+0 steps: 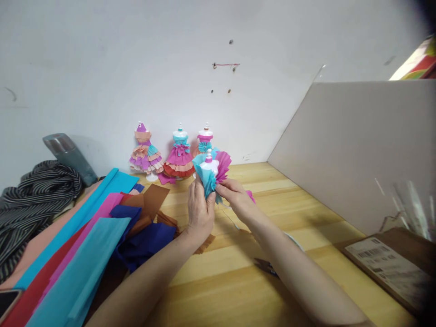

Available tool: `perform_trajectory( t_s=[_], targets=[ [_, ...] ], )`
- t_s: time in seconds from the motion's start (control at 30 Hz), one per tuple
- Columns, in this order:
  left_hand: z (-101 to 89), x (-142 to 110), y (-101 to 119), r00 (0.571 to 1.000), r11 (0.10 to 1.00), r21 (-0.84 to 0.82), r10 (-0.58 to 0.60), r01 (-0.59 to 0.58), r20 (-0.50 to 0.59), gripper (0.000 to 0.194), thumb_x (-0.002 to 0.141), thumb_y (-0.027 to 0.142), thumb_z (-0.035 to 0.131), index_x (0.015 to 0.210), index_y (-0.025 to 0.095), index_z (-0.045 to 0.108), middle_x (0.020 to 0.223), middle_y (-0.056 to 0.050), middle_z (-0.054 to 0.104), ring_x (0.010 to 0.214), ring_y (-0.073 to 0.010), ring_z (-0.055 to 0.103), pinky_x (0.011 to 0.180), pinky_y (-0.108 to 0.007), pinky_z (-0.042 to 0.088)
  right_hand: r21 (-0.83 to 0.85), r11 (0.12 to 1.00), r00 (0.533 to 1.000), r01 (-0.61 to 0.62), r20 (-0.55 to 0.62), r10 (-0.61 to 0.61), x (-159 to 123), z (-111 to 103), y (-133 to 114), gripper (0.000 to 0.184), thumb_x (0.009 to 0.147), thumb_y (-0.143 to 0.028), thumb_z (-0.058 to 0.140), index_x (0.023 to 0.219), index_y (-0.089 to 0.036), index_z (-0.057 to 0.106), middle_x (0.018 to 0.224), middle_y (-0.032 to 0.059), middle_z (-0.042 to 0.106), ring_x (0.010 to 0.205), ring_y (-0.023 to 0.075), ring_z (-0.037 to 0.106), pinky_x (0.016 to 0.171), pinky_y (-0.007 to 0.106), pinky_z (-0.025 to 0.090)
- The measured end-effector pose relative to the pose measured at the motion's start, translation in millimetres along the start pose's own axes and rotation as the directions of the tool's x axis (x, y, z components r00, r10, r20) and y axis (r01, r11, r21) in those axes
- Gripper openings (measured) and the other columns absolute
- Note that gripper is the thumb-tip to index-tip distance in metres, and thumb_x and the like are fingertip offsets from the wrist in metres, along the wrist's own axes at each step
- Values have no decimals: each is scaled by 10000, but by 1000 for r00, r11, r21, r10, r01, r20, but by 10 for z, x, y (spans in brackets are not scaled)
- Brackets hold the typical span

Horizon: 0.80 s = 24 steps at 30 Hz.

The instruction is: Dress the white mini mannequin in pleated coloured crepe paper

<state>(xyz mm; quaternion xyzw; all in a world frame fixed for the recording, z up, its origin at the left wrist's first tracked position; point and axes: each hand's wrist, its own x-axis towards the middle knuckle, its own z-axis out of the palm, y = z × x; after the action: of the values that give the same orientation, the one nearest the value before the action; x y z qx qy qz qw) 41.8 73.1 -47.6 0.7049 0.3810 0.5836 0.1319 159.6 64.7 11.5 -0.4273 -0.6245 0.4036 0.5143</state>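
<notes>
Both hands meet at a small white dress form (pixel 210 169) raised above the table. Pleated light blue crepe paper (pixel 203 175) fans out on its left, and pleated magenta crepe paper (pixel 224 166) on its right. My left hand (pixel 200 209) wraps round the lower part of the form, thumb pressed on the blue paper. The fingertips of my right hand (pixel 235 193) pinch the gathered paper at the front. Behind stand several finished-looking mini dress forms: one in peach and purple ruffles (pixel 146 152), one in magenta and red (pixel 179 156), and one partly hidden (pixel 205 138).
Crepe paper sheets (pixel 85 263) in blue, magenta, red and peach lie at left, beside dark blue and brown pieces (pixel 146 240). A striped cloth (pixel 37 200) and bottle (pixel 70 156) are farther left. Scissors (pixel 265 266) lie under my right forearm. A labelled cardboard box (pixel 391 268) sits at right.
</notes>
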Motion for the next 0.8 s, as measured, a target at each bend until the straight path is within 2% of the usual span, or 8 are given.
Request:
perform_trajectory(
  t_s=[0.2, 0.5, 0.67, 0.8],
  targets=[
    [7, -3, 9, 1000, 1000, 9, 2, -2, -23, 475, 958, 396, 378, 1367, 156, 392, 1292, -190, 511, 1243, -282, 456, 1003, -456, 393, 18, 1000, 1000, 1, 0, -1, 14, 7, 29, 216, 723, -364, 536, 611, -180, 547, 588, -17, 472, 565, 125, 416, 535, 252, 358],
    [9, 5, 12, 999, 999, 26, -22, 22, -23, 461, 957, 385, 377, 1334, 122, 411, 1281, -208, 506, 1238, -295, 451, 987, -463, 397, 67, 998, 999, 18, 30, -20, 39, 4, 95, 150, 713, -298, 578, 628, -177, 553, 593, -26, 504, 578, 121, 456, 564, 251, 385],
    [-15, 10, 48, 999, 999, -10, -33, 32, -16, 430, 965, 380, 353, 1314, 141, 428, 1247, -189, 530, 1197, -273, 480, 971, -446, 405, 184, 981, 997, 55, 34, -63, 49, 49, 110, 159, 720, -317, 634, 801, -197, 569, 723, -11, 620, 650, 133, 550, 620, 256, 439],
    [-50, 10, 68, 1000, 999, -41, -3, 4, 8, 471, 960, 414, 356, 1360, 167, 388, 1273, -175, 514, 1202, -271, 478, 977, -436, 400, 306, 951, 999, 52, 0, -54, 49, 87, 106, 279, 695, -275, 695, 920, -227, 538, 718, -31, 645, 642, 138, 583, 610, 257, 464]
  ],
)
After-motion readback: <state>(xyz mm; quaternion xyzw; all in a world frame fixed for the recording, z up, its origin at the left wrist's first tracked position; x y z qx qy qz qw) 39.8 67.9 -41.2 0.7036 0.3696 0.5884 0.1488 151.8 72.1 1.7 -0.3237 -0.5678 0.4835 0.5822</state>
